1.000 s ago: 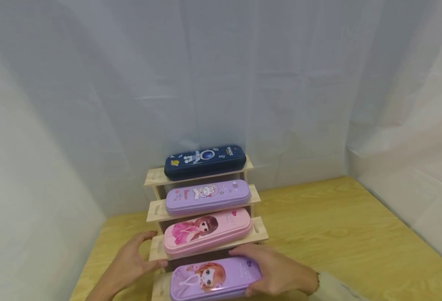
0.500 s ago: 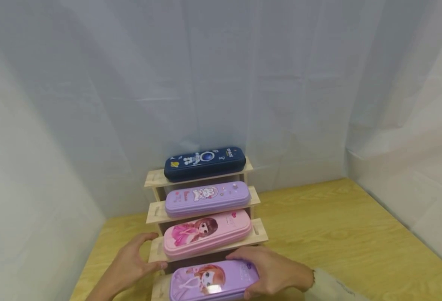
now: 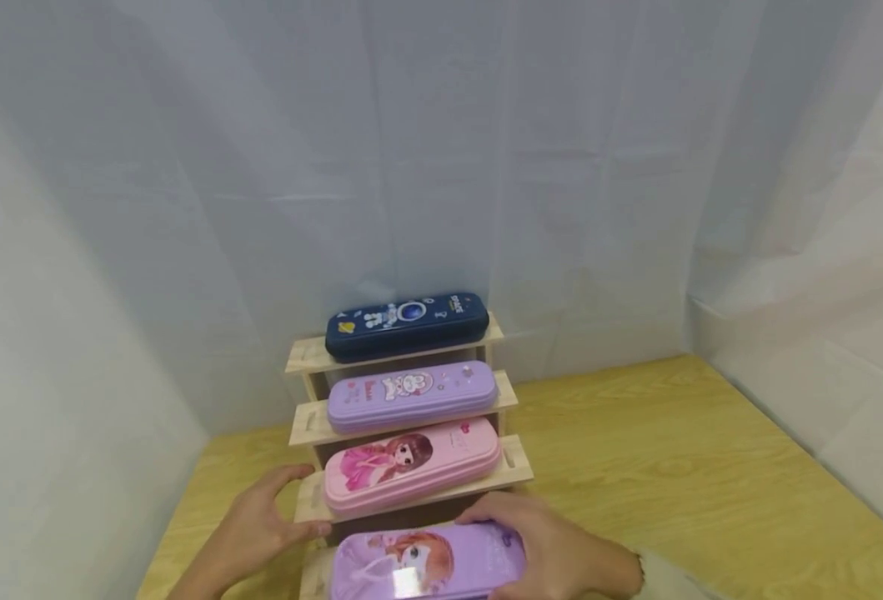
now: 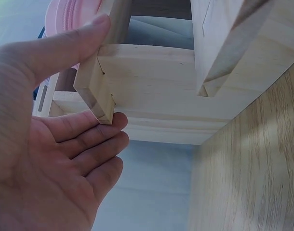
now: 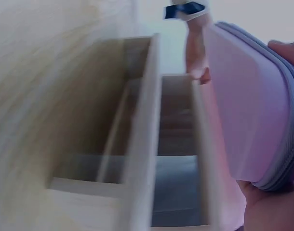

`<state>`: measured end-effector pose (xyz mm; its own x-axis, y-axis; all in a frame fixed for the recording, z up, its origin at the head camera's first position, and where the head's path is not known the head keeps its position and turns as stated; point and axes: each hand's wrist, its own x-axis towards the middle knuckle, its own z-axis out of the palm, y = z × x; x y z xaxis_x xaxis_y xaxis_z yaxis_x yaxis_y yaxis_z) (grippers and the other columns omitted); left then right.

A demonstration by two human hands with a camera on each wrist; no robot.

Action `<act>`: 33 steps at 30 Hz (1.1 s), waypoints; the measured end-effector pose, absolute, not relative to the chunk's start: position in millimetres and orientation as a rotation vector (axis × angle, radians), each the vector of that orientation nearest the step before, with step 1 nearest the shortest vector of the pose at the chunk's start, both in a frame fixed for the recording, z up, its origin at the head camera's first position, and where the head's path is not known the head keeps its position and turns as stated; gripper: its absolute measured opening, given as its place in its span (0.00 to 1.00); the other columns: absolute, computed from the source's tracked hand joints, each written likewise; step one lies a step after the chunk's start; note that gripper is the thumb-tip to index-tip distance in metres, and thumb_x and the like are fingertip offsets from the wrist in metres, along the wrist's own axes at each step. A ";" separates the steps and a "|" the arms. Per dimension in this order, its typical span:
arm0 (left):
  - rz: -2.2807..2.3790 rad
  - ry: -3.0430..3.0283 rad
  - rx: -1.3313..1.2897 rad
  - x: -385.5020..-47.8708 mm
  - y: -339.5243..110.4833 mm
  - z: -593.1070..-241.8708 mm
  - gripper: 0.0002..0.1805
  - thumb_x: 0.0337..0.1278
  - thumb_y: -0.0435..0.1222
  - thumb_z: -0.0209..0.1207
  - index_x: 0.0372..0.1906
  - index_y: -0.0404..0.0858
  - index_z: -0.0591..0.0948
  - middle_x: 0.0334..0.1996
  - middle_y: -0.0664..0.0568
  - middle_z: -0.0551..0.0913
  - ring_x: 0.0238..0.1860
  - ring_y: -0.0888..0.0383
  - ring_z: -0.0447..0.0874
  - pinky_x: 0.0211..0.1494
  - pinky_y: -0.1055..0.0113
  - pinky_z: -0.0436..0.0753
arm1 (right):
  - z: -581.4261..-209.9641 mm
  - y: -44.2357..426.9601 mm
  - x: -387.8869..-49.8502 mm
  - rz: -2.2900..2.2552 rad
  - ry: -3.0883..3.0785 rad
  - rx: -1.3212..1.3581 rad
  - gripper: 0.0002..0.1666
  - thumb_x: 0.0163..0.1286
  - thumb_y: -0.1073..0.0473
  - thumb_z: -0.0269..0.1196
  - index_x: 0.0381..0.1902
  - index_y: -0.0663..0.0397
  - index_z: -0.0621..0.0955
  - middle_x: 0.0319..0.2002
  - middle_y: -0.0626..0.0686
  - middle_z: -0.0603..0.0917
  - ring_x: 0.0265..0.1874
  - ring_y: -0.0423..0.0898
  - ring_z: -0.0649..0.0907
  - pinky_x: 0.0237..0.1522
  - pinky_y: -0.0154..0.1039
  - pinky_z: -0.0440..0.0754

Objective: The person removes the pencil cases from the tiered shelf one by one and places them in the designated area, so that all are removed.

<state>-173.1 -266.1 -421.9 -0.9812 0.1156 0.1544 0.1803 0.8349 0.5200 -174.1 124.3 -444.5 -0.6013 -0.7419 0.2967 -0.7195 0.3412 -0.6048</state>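
A stepped wooden display stand (image 3: pixel 306 427) holds pencil cases, one per step. My right hand (image 3: pixel 549 546) grips the right end of a purple pencil case (image 3: pixel 482 554) printed with a red-haired girl. In the right wrist view, that case's plain underside (image 5: pixel 243 106) is raised off the lowest step. My left hand (image 3: pixel 253 527) holds the stand's left side. In the left wrist view, the thumb lies over a step's end and the fingers are beneath it. On the step above rests a pink pencil case (image 3: pixel 411 467) with a brown-haired girl.
Higher up sit a lilac rabbit pencil case (image 3: pixel 414 396) and, at the top, a navy space pencil case (image 3: pixel 407 327). The wood-grain table (image 3: pixel 651 467) stretches to the right. White sheeting (image 3: pixel 599 208) rises behind and at both sides.
The purple pencil case and my right hand have come up slightly, closer to the head camera; glare has grown on its lid. My left hand keeps its place on the stand.
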 end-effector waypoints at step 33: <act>-0.845 -2.872 -0.289 -174.8 -267.4 -419.9 0.46 0.37 0.57 0.78 0.61 0.35 0.79 0.62 0.37 0.82 0.64 0.34 0.78 0.66 0.35 0.77 | -355.8 192.9 -213.5 -1.779 3.206 -0.132 0.48 0.61 0.49 0.75 0.75 0.51 0.67 0.63 0.60 0.78 0.52 0.52 0.79 0.46 0.34 0.77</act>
